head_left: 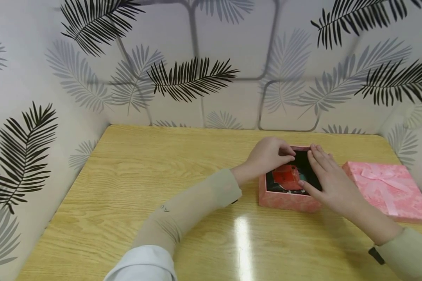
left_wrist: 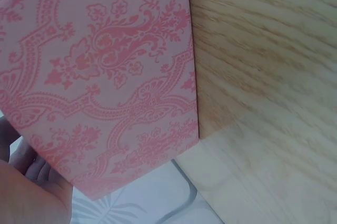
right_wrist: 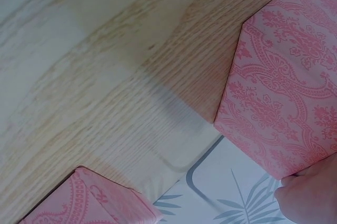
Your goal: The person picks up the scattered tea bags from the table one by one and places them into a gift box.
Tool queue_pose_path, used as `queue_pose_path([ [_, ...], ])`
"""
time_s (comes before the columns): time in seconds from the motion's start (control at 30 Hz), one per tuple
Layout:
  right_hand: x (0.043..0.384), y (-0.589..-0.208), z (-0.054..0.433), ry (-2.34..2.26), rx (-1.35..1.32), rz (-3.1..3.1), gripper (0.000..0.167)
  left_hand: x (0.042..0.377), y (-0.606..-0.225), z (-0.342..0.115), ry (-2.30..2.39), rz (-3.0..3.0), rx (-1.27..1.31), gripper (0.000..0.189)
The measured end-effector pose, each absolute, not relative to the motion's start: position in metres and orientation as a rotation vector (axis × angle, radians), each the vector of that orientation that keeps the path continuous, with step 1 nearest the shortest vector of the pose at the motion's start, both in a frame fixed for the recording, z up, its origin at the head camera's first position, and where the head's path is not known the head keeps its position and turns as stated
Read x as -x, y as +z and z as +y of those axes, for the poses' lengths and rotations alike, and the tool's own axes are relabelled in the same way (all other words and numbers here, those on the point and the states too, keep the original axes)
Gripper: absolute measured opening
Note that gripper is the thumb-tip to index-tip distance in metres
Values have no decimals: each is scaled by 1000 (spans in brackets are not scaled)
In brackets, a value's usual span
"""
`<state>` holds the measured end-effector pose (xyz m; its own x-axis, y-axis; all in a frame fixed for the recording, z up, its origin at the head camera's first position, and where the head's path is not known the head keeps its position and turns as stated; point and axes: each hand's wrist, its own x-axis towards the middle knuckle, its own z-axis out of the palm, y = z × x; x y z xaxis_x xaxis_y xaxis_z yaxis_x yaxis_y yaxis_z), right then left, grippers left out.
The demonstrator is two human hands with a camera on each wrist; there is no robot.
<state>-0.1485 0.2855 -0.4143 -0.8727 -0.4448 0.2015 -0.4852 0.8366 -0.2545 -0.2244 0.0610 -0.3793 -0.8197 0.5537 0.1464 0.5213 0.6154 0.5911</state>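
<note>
An uncovered pink patterned box [head_left: 288,201] with a dark inside stands on the table. In it lies a red item in clear wrapping [head_left: 285,176]. My left hand [head_left: 265,156] reaches over the box's back left corner, its thumb and bent fingers close together above the dark inside; I cannot tell whether they pinch anything. Along the right rim, my right hand [head_left: 332,181] lies with straight fingers, its thumb extended to the red item's edge. Both wrist views show the box's outer wall [left_wrist: 121,66] [right_wrist: 287,71], with part of a hand at its edge.
The pink lid [head_left: 394,191], topped with a ribbon bow, lies on the table right of the box. The wooden table [head_left: 154,164] meets a wall [head_left: 211,97] with a leaf print at its back edge.
</note>
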Motion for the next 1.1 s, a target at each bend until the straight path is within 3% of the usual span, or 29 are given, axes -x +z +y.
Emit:
queue_pose_path([
  [1.1, 147, -413, 285, 431, -720, -2902, 92, 205, -375, 12, 1289, 2613, -853, 21],
])
